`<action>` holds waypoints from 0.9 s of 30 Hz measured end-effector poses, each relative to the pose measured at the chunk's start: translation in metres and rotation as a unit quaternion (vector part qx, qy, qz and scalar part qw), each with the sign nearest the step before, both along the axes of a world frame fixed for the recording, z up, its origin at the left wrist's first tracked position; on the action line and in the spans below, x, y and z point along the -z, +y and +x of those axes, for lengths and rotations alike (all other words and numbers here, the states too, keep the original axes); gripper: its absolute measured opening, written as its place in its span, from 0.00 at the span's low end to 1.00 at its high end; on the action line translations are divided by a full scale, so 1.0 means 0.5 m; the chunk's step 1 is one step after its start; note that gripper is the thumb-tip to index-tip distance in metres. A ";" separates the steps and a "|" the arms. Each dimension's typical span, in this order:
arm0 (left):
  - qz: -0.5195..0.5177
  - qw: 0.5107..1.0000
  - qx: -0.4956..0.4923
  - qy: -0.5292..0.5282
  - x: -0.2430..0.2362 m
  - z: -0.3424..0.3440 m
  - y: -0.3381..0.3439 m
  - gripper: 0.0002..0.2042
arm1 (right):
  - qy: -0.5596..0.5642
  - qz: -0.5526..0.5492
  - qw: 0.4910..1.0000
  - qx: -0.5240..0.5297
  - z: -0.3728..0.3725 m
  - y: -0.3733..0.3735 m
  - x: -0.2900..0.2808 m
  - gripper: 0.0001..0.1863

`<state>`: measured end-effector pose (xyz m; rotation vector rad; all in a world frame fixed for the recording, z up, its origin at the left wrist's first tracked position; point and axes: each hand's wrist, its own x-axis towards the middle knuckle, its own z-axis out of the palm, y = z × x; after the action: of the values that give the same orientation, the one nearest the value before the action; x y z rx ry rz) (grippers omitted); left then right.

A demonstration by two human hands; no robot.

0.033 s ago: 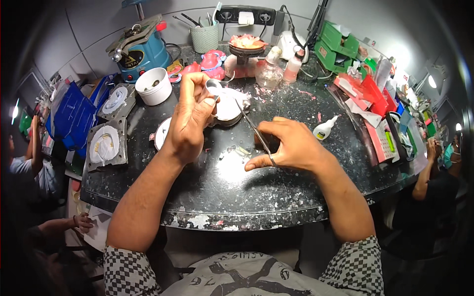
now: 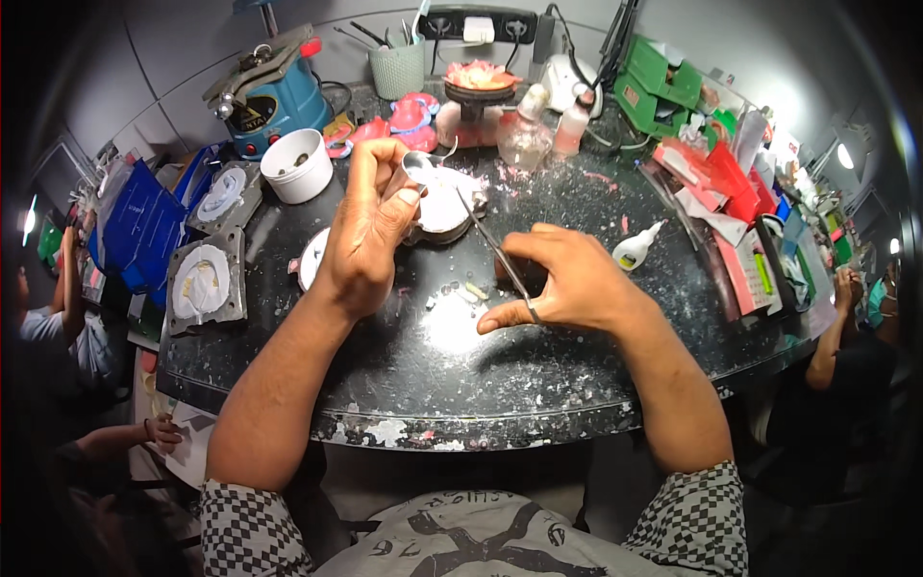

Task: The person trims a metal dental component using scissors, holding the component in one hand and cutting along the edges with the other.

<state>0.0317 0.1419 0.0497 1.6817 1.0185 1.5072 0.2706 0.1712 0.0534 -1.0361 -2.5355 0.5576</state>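
Observation:
My left hand (image 2: 370,231) is closed on a small silvery round piece (image 2: 417,168), raised over a round white plaster mould (image 2: 444,207) in a dark base. My right hand (image 2: 567,279) holds a thin metal tool (image 2: 505,260) between thumb and fingers, its tip angled up toward the mould. Another white round piece (image 2: 310,260) is partly hidden behind my left forearm. Small bits (image 2: 471,291) lie on the black worktop (image 2: 500,385) between the hands. A white squeeze bottle (image 2: 633,250) lies to the right of my right hand.
At left are plaster-filled flasks (image 2: 204,284), a white tub (image 2: 296,165), blue folders (image 2: 135,221) and a blue machine (image 2: 252,111). Behind stand bottles (image 2: 569,130) and a pen cup (image 2: 396,72). At right are green bins (image 2: 654,87) and red papers (image 2: 711,178). Other people (image 2: 846,337) sit at both sides.

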 end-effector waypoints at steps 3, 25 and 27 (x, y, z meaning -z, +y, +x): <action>0.009 0.999 0.018 0.036 0.009 -0.010 0.002 0.18 | -0.002 0.013 1.000 -0.012 0.003 -0.003 -0.004 0.41; 0.074 0.966 0.046 0.245 -0.002 -0.005 0.001 0.19 | 0.002 0.039 0.999 -0.004 0.004 0.003 0.011 0.42; 0.018 0.979 0.069 0.192 -0.007 -0.004 -0.005 0.19 | 0.015 0.075 0.997 -0.006 0.005 0.003 0.014 0.39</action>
<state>0.0298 0.1392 0.0533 2.0752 1.0453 1.1436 0.2734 0.1727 0.0467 -0.9517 -2.5144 0.3767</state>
